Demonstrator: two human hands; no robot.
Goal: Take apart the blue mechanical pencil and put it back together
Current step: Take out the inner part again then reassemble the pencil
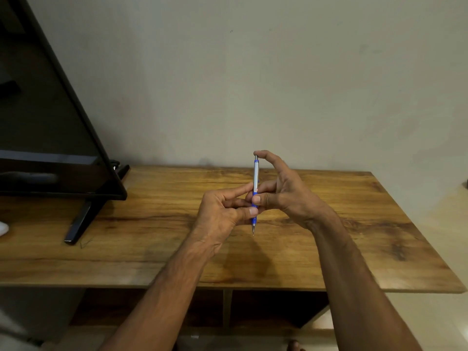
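Left hand (pixel 222 211), right hand (pixel 283 191) pinch pencil (pixel 256 173) | upright, silver above blue

one pencil (pixel 256 173), two hands (pixel 222 211) (pixel 286 192), one table (pixel 152 224), one screen (pixel 50 122)

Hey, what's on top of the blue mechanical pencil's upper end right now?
The index fingertip of the right hand sits on the top end of the upright blue mechanical pencil. The left hand pinches it lower down. That fingertip hides the cap's top face.
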